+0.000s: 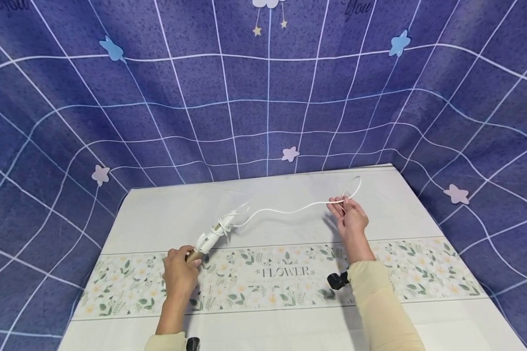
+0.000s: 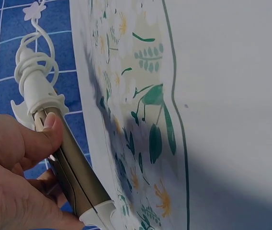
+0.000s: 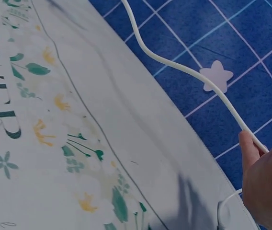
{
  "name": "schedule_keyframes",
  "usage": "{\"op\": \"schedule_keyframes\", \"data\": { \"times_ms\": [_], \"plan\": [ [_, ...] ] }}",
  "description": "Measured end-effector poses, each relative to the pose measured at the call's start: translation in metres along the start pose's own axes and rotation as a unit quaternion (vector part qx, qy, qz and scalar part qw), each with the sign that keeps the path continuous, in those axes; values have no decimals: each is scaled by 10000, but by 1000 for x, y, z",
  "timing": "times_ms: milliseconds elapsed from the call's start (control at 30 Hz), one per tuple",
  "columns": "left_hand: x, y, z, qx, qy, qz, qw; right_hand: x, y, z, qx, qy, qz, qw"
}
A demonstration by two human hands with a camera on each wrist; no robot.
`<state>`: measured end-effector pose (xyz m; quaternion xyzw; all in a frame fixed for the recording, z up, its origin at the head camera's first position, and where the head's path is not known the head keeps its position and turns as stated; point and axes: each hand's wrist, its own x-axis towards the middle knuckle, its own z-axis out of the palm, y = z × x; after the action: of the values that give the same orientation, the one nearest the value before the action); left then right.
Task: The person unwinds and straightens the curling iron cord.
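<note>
A white-handled curling iron [image 1: 207, 241] slants above the table on the left. My left hand [image 1: 181, 273] grips its gold-brown barrel [image 2: 81, 167], with the thumb along the top in the left wrist view. Several loops of white cord [image 2: 35, 64] wrap round the handle's far end. From there the free length of cord [image 1: 285, 212] runs in a loose wave to the right. Over the table's right side, my right hand [image 1: 352, 222] pinches this cord between thumb and fingers, and a loop of it stands up beyond the fingertips. The cord's plug is not plainly visible.
A white table cover [image 1: 158, 214] with a floral band and the word FLOWER lies under both hands. Behind and at both sides hangs a blue curtain [image 1: 246, 117] with a white grid and stars. A small black device [image 1: 337, 281] sits at the right wrist.
</note>
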<state>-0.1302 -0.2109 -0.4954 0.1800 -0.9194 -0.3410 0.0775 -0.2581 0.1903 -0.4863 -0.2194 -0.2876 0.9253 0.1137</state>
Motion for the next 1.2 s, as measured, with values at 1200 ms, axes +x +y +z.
{"op": "schedule_keyframes", "data": {
  "times_ms": [1200],
  "plan": [
    [2, 7, -1, -125, 1, -17, 9999, 0, 39, -9, -530, -188, 418, 9975]
  ]
}}
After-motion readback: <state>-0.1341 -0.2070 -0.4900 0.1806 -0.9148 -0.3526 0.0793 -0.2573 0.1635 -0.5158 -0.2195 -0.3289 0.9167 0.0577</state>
